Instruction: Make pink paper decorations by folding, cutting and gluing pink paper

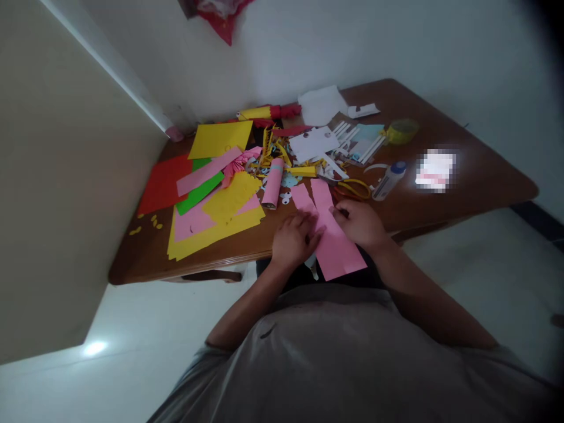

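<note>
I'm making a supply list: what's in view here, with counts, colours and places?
Table: one, brown, centre
Red sheet: one, red, left
Yellow sheets: several, yellow, left
Pink sheets: several, pink, left
Green sheet: one, green, left
Dots: several, yellow, far left
Tube: one, pink, centre
Eyes: few, white-black, beside tube
Scraps: many, mixed, centre
White sheets: several, white, back
Scissors: one pair, yellow-handled, right
Glue: one, blue-capped, right
Tape: one, yellow-green, right
Blurred patch: one, whitish, far right
Pink paper: count unclear, pink, front
Shirt: one, grey, bottom
Left hand: one, on pink paper
Right hand: one, at its right edge
</note>
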Tool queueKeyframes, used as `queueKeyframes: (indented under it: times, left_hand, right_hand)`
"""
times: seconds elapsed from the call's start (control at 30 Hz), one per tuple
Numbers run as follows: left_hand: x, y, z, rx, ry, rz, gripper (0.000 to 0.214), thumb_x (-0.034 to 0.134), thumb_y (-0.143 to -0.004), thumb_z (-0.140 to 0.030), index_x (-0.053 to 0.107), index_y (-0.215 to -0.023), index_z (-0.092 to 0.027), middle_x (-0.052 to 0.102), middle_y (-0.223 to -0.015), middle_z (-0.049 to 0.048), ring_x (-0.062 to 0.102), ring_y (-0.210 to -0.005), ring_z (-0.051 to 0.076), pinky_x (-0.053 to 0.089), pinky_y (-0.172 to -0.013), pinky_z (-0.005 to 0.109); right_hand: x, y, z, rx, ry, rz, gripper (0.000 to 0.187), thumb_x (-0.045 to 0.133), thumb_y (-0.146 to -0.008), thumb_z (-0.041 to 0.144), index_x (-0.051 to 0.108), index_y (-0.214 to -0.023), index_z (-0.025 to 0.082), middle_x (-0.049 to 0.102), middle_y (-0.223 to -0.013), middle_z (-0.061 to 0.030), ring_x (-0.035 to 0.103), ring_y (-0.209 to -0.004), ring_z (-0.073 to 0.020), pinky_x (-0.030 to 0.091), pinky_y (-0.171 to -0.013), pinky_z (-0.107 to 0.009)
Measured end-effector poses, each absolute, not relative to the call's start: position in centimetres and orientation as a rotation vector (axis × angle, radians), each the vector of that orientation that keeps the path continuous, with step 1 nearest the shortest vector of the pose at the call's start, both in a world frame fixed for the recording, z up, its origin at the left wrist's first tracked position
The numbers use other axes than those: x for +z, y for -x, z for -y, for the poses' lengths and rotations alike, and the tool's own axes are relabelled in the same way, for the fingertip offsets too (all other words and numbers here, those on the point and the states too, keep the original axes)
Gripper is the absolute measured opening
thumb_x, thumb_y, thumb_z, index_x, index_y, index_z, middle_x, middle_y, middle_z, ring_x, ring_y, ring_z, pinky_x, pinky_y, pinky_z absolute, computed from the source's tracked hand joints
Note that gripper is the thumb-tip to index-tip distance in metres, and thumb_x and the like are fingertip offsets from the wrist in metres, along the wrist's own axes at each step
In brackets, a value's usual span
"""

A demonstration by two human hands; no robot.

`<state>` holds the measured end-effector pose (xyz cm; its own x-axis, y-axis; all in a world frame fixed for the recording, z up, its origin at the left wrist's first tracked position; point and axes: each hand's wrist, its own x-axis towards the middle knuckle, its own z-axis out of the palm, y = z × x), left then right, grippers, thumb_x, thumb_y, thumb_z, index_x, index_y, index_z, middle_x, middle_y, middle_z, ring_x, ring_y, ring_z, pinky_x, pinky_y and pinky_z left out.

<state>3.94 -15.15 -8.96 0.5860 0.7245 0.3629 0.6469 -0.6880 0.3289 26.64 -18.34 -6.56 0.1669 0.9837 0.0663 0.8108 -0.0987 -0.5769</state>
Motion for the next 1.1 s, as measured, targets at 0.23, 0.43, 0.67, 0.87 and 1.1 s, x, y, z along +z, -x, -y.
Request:
queueKeyframes:
  times: [0.23, 0.43, 0.67, 0.87, 1.1]
  left_hand:
    - [-9.0, -4.0, 15.0, 0.655, -2.705, -1.172, 0.041, 0.065, -0.111, -0.053, 0.078, -0.138, -0.025, 0.076, -0.144, 0.0117, 0.068, -0.139, 0.034, 0.057, -0.116, 0.053]
    - [-8.8, -3.9, 15.0, 0.637, -2.692, -1.169, 0.04, 0.066, -0.111, -0.051, 0.078, -0.137, -0.024, 0.076, -0.144, 0.0117, 0.067, -0.139, 0.033, 0.056, -0.117, 0.053]
    - [-9.1, -3.8, 15.3, 0.659, -2.698, -1.17, 0.042, 0.064, -0.112, -0.049, 0.075, -0.143, -0.024, 0.075, -0.148, 0.013, 0.065, -0.145, 0.034, 0.056, -0.12, 0.053]
    - [-9.6, -2.2, 15.7, 1.112, -2.691, -1.084, 0.037, 0.063, -0.111, -0.039, 0.074, -0.145, -0.029, 0.066, -0.161, 0.0117, 0.055, -0.159, 0.036, 0.049, -0.129, 0.056]
    - [-7.7, -3.3, 12.3, 0.779, -2.733, -1.052, 0.041, 0.064, -0.111, -0.036, 0.071, -0.15, -0.028, 0.071, -0.157, 0.0101, 0.058, -0.156, 0.032, 0.045, -0.133, 0.057]
  right_hand:
    - [-6.9, -26.8, 18.3, 0.426, 2.095, 1.771, 0.036, 0.056, -0.11, 0.04, 0.079, -0.089, 0.021, 0.083, -0.095, -0.0115, 0.069, -0.084, -0.0239, 0.036, -0.071, -0.036]
    - [-6.6, -27.0, 18.3, 0.407, 2.107, 1.799, 0.037, 0.057, -0.108, 0.037, 0.078, -0.083, 0.02, 0.081, -0.088, -0.0122, 0.068, -0.08, -0.0239, 0.036, -0.071, -0.036]
    - [-4.8, -27.1, 19.5, 0.684, 1.892, 1.705, 0.036, 0.064, -0.103, 0.046, 0.069, -0.077, 0.022, 0.073, -0.076, -0.005, 0.061, -0.069, -0.0195, 0.038, -0.067, -0.033]
    - [-2.8, -26.4, 19.5, 0.657, 1.521, 1.723, 0.031, 0.063, -0.106, 0.049, 0.075, -0.092, 0.024, 0.076, -0.09, -0.0044, 0.067, -0.083, -0.0219, 0.049, -0.079, -0.032]
    - [-5.5, -27.0, 14.9, 0.477, 1.645, 1.522, 0.026, 0.062, -0.106, 0.043, 0.077, -0.103, 0.022, 0.082, -0.103, -0.0091, 0.073, -0.094, -0.0247, 0.055, -0.093, -0.035]
